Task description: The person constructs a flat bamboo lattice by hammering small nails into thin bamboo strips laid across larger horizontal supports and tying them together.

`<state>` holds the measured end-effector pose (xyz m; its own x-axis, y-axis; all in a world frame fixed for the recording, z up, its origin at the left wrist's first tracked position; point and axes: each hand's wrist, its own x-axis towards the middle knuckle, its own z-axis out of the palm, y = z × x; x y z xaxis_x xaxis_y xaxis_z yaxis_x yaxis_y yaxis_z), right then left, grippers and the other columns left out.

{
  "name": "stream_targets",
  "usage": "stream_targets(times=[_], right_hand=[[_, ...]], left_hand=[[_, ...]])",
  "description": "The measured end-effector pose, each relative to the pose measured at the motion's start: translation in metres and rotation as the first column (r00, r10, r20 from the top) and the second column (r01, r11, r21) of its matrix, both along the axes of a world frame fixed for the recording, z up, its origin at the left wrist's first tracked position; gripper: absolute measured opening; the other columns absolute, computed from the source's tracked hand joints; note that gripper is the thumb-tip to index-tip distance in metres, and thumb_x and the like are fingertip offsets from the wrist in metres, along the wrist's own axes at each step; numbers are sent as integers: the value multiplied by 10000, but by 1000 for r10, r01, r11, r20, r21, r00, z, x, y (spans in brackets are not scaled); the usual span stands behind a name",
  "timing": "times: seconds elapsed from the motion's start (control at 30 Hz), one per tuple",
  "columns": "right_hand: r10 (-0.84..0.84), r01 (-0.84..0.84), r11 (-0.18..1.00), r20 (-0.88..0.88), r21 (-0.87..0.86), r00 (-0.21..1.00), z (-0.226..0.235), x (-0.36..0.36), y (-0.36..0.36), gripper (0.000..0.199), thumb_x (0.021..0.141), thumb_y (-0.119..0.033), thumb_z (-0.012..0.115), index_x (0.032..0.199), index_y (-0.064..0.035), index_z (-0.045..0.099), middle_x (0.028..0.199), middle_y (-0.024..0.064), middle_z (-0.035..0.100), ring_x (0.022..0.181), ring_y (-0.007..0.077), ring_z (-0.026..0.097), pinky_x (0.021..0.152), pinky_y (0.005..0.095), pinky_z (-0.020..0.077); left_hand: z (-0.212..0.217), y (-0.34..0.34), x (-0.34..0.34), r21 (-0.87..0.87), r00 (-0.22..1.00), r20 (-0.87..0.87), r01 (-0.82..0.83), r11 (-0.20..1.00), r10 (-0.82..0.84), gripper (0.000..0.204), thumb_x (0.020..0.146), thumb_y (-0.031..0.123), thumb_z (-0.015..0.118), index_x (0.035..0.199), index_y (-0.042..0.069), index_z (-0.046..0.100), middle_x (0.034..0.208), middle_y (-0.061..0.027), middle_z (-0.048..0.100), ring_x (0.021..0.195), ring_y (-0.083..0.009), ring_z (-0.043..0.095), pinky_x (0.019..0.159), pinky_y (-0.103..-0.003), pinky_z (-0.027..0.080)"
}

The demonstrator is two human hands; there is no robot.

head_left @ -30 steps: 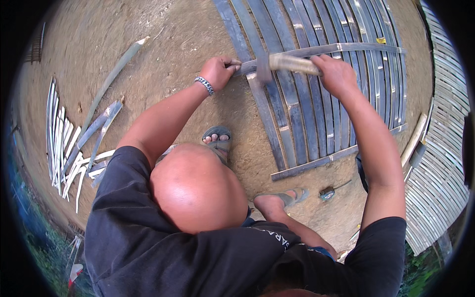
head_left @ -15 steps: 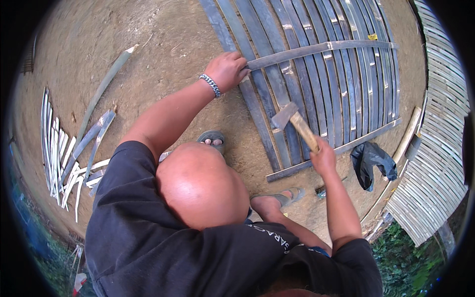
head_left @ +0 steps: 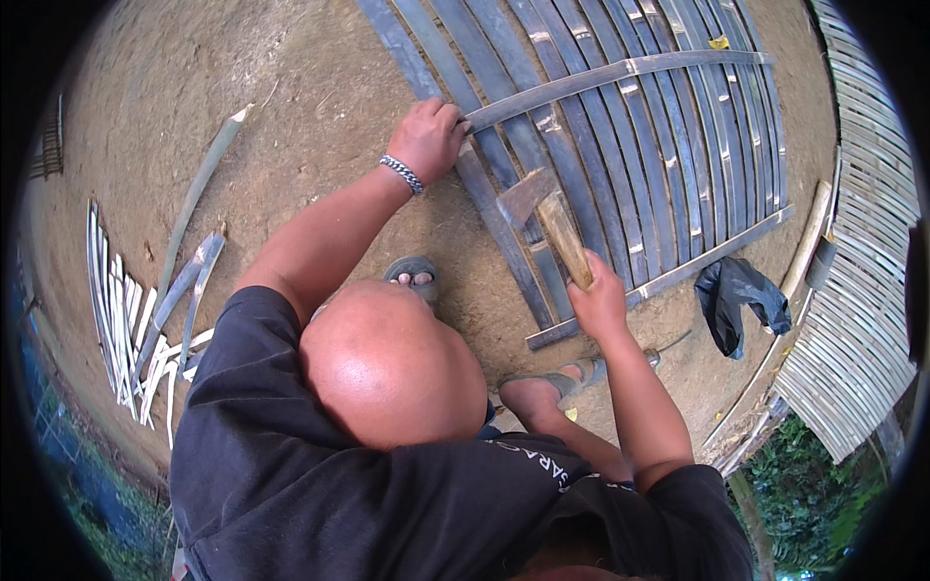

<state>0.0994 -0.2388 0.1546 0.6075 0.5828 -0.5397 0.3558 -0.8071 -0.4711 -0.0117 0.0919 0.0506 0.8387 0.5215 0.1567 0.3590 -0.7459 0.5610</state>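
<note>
A hatchet [head_left: 560, 230] with a rusty head and wooden handle is gripped in my right hand [head_left: 599, 302]. Its head hangs over the near-left part of a panel of dark split-bamboo slats [head_left: 635, 169] on the ground. At the panel's left edge, my left hand [head_left: 428, 140] closes round the end of a bamboo crosspiece [head_left: 581, 81]. That crosspiece runs over the slats to the right. Another crosspiece [head_left: 678, 276] lies along the near ends. The fingertips of my left hand are partly hidden.
Thin pale bamboo strips [head_left: 126, 324] and a long split piece [head_left: 205, 174] lie at left. A black plastic bag [head_left: 738, 302] sits right of the panel, near a bamboo pole [head_left: 806, 247] and a slatted bamboo surface [head_left: 862, 290]. My sandalled foot [head_left: 542, 387] is close to the panel's near corner.
My right hand has brought the hatchet left, closer to my left hand, and its head is turned a little. My left hand still holds the crosspiece's end. The whole view has shifted slightly.
</note>
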Motion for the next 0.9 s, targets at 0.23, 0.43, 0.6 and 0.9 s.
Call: stream_targets(times=[0.23,0.43,0.6,0.9], right_hand=[[-245,246,969,-151,-15,958,3,-2,-2,485,831,-121,677,1304,-38,616,1077,219,719,1030,376,700,888,426,531],[-262,257,965,-142,-50,955,-4,-8,-25,507,834,-128,691,1324,-34,603,1081,209,724,1025,356,709,887,403,533],[-278,274,960,-158,-48,947,-11,-17,-33,504,834,-113,702,1321,-28,607,1085,210,724,1034,351,709,891,399,535],[-307,316,949,-213,6,927,-11,-23,-36,487,829,-101,716,1299,-13,621,1082,213,727,1022,337,719,884,393,538]], left_hand=[[-4,-8,5,-98,986,-19,-167,981,166,89,902,127,684,947,53,707,908,-152,651,874,-351,647,788,-439,538],[7,16,-8,-278,989,-143,-4,960,-37,213,919,209,709,1107,116,745,978,-111,671,887,-297,671,778,-413,566],[21,56,1,-1,854,-308,440,898,-419,257,911,301,716,1094,123,741,1034,-48,683,976,-247,678,897,-391,560],[46,70,34,78,547,-610,762,643,-573,383,869,435,747,1060,108,689,1071,-35,666,1063,-212,666,1027,-394,485]])
